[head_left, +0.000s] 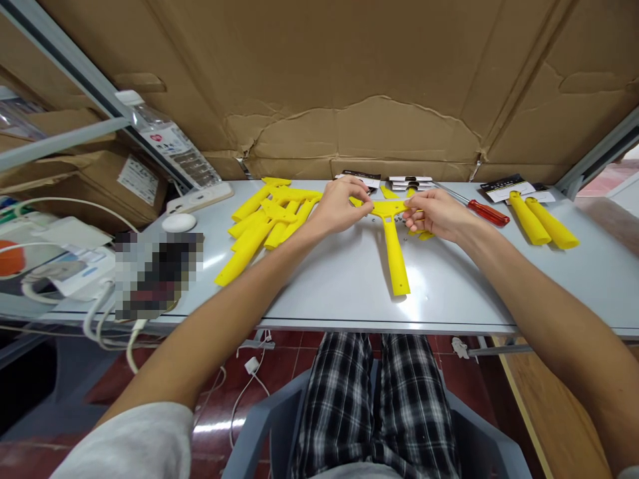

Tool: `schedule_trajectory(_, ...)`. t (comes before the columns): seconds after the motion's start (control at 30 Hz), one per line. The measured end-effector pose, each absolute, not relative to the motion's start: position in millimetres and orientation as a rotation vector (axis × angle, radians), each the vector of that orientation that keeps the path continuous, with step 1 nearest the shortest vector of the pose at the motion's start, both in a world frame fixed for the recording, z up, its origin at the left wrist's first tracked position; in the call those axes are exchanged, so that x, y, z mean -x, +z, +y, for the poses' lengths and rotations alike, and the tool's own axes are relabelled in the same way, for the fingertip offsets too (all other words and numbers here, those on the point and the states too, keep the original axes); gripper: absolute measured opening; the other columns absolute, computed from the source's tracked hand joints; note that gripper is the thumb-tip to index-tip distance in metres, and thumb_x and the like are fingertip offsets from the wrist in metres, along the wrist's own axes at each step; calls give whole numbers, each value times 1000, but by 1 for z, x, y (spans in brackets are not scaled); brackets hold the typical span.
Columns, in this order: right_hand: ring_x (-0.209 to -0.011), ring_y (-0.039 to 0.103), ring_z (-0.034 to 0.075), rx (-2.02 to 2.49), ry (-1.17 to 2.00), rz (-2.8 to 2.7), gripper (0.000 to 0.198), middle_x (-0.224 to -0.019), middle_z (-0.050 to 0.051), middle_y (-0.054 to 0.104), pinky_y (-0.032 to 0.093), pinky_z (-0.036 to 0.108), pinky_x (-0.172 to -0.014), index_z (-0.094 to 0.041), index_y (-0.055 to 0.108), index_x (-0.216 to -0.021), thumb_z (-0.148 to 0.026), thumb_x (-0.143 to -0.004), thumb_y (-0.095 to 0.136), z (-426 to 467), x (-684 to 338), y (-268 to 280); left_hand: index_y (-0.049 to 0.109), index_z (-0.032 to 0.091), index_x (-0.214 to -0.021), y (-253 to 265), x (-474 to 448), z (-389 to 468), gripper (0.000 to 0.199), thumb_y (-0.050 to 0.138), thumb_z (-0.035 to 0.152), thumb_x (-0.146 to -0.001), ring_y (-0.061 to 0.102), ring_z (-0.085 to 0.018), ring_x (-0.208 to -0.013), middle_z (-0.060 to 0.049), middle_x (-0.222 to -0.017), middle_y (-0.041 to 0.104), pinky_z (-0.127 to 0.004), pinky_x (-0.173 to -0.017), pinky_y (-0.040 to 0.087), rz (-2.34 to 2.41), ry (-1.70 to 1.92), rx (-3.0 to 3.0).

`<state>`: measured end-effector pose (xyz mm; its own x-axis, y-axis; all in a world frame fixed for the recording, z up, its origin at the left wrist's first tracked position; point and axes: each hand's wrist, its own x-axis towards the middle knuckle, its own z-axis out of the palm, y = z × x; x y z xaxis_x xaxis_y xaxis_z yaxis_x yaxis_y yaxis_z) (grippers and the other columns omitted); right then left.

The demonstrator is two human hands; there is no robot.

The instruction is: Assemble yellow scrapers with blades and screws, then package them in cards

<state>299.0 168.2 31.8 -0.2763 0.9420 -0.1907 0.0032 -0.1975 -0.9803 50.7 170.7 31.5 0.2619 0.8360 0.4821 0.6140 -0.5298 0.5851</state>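
Yellow scraper (393, 243) runs front-to-back, handle (397, 267) toward lap (377, 399).

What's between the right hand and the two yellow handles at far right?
The red-handled screwdriver, lying on the table between the right hand and those yellow handles; head view shows it.

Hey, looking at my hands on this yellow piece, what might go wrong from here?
Small dark bits lie by the yellow piece and the right hand, so a brush might scatter them. The screwdriver lies close to that hand; a sideways move could nudge it. The left arm passes near the yellow pile, so pulling back may shift some pieces.
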Motion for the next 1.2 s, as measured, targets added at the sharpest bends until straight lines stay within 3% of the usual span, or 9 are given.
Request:
schedule_trajectory(0.2,-58,66,15,1178,1578,-1305,11,-77,12,70,58,25,-51,-12,63,-82,-15,-88,73,168,-300,32,76,20,-77,29,-51,173,3,77,22,-75,73,-24,-97,-7,-105,77,-39,-91,60,1331,1129,-2082)
schedule_trajectory(0.33,-58,66,15,1165,1577,-1303,12,-77,12,69,57,25,-51,-13,62,-79,-13,-88,70,168,-300,33,70,20,-95,30,-53,171,21,79,24,-76,75,-21,-84,-9,-107,76,-35,-69,60,1271,1092,-1715)
schedule_trajectory(0.4,-57,65,15,1165,1573,-1295,12,-77,12,69,57,26,-50,-13,61,-79,-12,-88,69,168,-300,34,66,21,-102,30,-55,170,29,80,22,-77,75,-22,-81,-9,-104,76,-34,-65,59,1221,1035,-1548)
schedule_trajectory(0.7,-58,65,15,1199,1595,-1316,13,-77,11,68,57,26,-50,-15,57,-82,-14,-88,69,164,-299,38,59,17,-117,39,-62,158,47,79,7,-76,71,-16,-69,-4,-80,73,-32,-70,58,1100,1006,-1240)
schedule_trajectory(0.93,-55,64,13,1222,1648,-1292,13,-76,10,68,54,24,-46,-13,60,-88,-20,-96,66,157,-294,43,57,18,-112,40,-64,155,43,76,1,-77,72,-16,-66,0,-74,70,-31,-71,57,1104,1042,-1261)
schedule_trajectory(1.1,-52,62,11,1233,1598,-1307,12,-74,10,68,53,22,-45,-10,63,-85,-13,-96,65,160,-294,40,58,17,-112,38,-69,155,40,75,1,-80,70,-15,-64,-1,-73,71,-31,-73,57,1083,1100,-1168)
schedule_trajectory(1.2,-51,61,10,1184,1592,-1286,14,-73,10,68,54,22,-47,-10,63,-83,-13,-96,65,162,-294,36,61,15,-107,33,-76,152,25,74,7,-86,71,-15,-69,-5,-80,74,-29,-74,57,1037,1107,-998)
